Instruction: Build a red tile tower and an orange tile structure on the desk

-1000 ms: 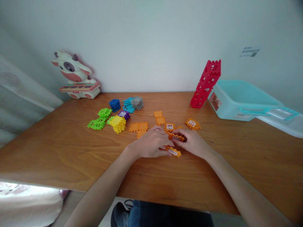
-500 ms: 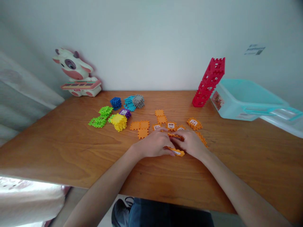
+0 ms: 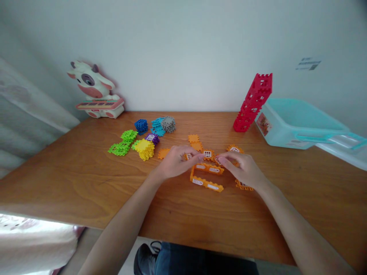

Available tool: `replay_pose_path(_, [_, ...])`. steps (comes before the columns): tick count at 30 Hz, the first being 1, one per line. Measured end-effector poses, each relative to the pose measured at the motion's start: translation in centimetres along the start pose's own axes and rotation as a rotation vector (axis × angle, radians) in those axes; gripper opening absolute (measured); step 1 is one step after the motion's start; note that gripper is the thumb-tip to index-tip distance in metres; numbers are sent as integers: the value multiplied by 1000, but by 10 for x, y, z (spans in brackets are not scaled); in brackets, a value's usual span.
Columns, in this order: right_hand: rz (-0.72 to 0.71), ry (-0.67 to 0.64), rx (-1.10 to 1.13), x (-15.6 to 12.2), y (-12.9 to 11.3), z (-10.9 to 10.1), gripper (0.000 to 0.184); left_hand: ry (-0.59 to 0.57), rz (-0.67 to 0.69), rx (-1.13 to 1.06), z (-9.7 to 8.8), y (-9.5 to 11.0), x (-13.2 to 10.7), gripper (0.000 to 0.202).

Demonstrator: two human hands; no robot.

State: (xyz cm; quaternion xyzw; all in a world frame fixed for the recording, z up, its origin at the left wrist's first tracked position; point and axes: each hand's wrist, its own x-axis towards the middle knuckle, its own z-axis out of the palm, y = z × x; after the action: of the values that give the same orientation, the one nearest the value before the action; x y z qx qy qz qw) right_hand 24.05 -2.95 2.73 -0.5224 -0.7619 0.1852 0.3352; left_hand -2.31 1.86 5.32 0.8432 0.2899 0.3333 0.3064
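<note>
My left hand (image 3: 178, 162) hovers over the orange tiles, thumb and forefinger stretched toward a window tile (image 3: 208, 154), with a gap between them; no held piece shows. My right hand (image 3: 242, 168) has thumb and forefinger pinched at a tilted orange window tile (image 3: 218, 161), partly hidden by the fingertips. Below both hands, an orange wall frame (image 3: 197, 181) of joined window tiles stands on edge, two long sides linked at the left end. Plain orange tiles (image 3: 195, 142) lie behind, and another window tile (image 3: 244, 185) rests below my right hand.
Green tiles (image 3: 120, 148), a yellow stack (image 3: 145, 148) and purple, blue and grey stacks sit at left. A red tower (image 3: 252, 105) stands beside a turquoise bin (image 3: 304, 131) at back right. A cow keyboard toy (image 3: 97, 91) is at back left.
Both hands have left the orange wall frame, which now stands uncovered. They have risen and moved apart, the right one to a window tile. The view has shifted slightly.
</note>
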Motion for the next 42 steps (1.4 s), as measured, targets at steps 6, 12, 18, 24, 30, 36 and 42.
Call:
replay_pose_path(6, [-32, 29, -208, 1, 22, -6, 34, -36, -73, 321, -1, -38, -1, 29])
replay_pose_path(12, [-151, -37, -307, 2, 37, -6, 30, -257, -48, 179, 2, -41, -2, 41])
replay_pose_path(18, [-198, -97, -356, 1, 42, -1, 37, -362, -71, 37, 5, -36, -2, 53])
replay_pose_path(24, [-157, -105, -330, 2, 42, -2, 31, -239, -4, 175, 12, -44, -2, 46])
replay_pose_path(30, [-81, -98, -333, 1, 32, -5, 37, -129, 128, 613, 7, -62, -6, 45])
replay_pose_path(36, [-21, -28, -317, -2, 39, 2, 55, -129, 35, 573, 4, -64, -8, 44])
replay_pose_path(42, [-27, 85, -231, -2, 46, 7, 40, -72, 31, 443, 8, -70, -7, 49])
